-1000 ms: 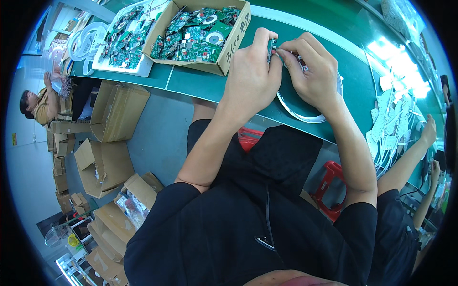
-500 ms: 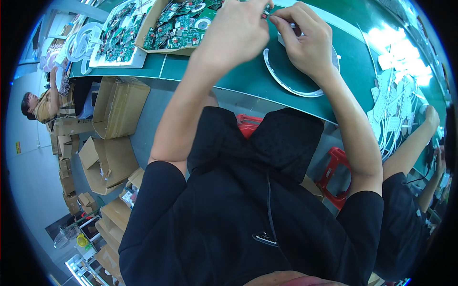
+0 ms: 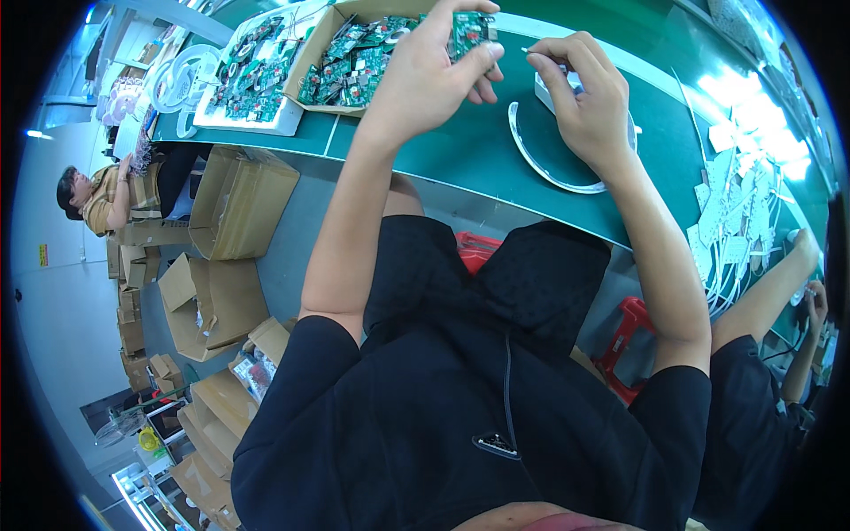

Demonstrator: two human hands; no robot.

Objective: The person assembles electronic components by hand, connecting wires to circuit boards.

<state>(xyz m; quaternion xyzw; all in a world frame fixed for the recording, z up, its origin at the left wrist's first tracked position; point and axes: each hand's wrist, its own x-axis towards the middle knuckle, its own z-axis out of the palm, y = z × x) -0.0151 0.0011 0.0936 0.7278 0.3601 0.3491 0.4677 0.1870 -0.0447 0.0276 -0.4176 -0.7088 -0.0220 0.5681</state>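
Note:
My left hand (image 3: 423,84) grips a green circuit board (image 3: 469,34), held up above the table by its edge between thumb and fingers. To the right, my right hand (image 3: 586,106) pinches a small white piece (image 3: 526,50) between thumb and forefinger, a short gap from the board. Its exact kind is too small to make out. Beneath my right hand a white ring-shaped frame (image 3: 537,165) lies on the green table (image 3: 443,159). A white block-like part (image 3: 545,91) shows behind the fingers, partly hidden.
Left on the table, a cardboard box (image 3: 305,73) and a white foam tray (image 3: 266,127) hold many circuit boards, with white rings (image 3: 181,80) beside them. White strips with wires (image 3: 733,208) lie at the right, near a co-worker's arm (image 3: 768,285). Cardboard cartons (image 3: 239,199) stand on the floor.
My hands were together and have moved apart, the circuit board staying in the left and the small white piece in the right. The whole view has shifted slightly.

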